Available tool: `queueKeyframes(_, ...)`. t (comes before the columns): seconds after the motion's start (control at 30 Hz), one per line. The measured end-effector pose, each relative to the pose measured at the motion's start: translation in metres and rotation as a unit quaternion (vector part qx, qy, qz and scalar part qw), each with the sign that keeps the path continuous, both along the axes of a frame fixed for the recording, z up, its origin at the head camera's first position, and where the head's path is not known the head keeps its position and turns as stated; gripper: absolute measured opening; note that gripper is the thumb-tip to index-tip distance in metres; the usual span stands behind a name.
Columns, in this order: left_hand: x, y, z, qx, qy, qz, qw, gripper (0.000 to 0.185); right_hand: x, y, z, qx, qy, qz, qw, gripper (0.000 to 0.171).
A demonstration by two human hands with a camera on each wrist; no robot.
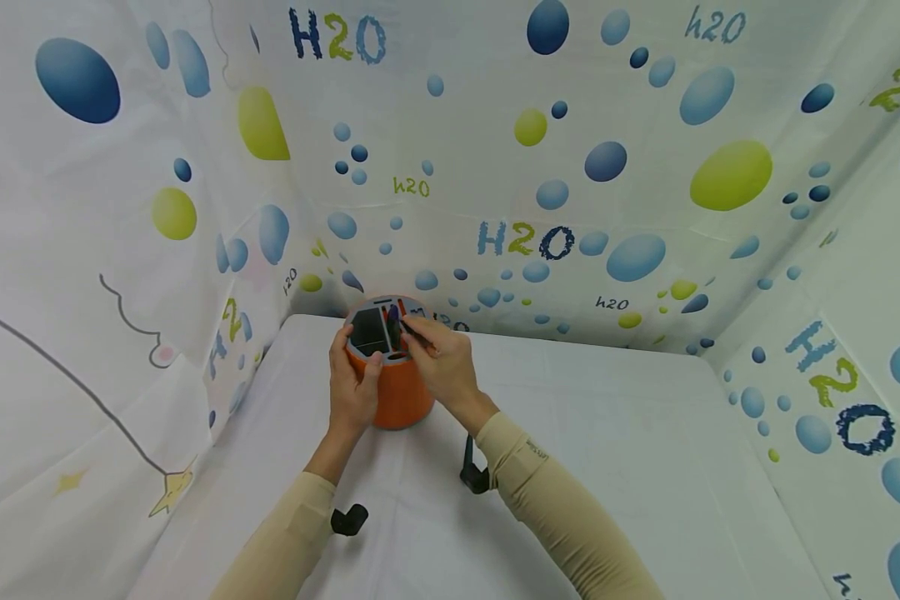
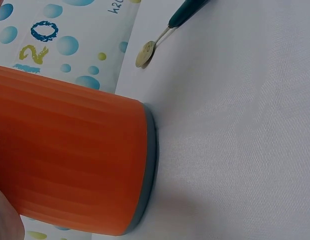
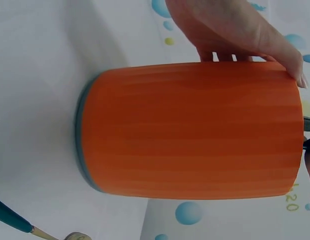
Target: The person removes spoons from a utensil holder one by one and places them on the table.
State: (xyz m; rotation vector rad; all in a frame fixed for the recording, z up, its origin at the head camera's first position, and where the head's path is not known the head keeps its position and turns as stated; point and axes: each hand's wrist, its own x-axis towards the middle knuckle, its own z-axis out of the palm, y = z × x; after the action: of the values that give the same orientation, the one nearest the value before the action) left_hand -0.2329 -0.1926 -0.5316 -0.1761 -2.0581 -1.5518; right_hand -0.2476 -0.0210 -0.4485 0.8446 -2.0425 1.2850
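One orange ribbed holder (image 1: 397, 392), cylindrical, grey-based, stands upright at the far left corner of the white-covered table (image 1: 615, 467). My left hand (image 1: 352, 387) wraps its near side, thumb over the rim, fingers curled around the wall. My right hand (image 1: 442, 362) pinches a dark pen (image 1: 418, 335) at the holder's top, its tip among the grey compartments; only the head view shows this. The left wrist view adds a teal-handled tool (image 2: 187, 14) with a small round metal end, lying on the cloth beyond the holder's base. The right wrist view shows my left fingers (image 3: 230, 35) pressed along the ribbed wall.
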Motion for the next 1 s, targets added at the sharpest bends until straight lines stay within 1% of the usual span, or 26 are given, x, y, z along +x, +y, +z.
queueKeyframes(0.27, -0.001, -0.001, -0.001, 0.0, 0.005, 0.001, 1.0, 0.064, 0.001, -0.001, 0.007, -0.014, 0.033, -0.02, 0.999, 0.026)
queueKeyframes(0.5, -0.002, 0.0, -0.001, 0.003, 0.012, 0.003, 0.9999, 0.064, 0.001, 0.0, 0.013, -0.048, 0.07, -0.044, 0.995, 0.02)
queueKeyframes(0.6, -0.002, 0.0, -0.002, 0.001, 0.012, 0.005, 0.9999, 0.064, 0.0, 0.0, 0.015, -0.063, 0.076, -0.043, 0.994, 0.02)
queueKeyframes(0.77, -0.003, 0.0, -0.002, 0.004, 0.014, 0.001, 0.9999, 0.064, 0.0, 0.001, 0.017, -0.085, 0.071, -0.033, 0.993, 0.019)
queueKeyframes(1.0, -0.002, 0.0, -0.002, 0.002, 0.008, -0.003, 1.0, 0.063, 0.0, 0.002, 0.021, -0.103, 0.081, -0.028, 0.991, 0.017)
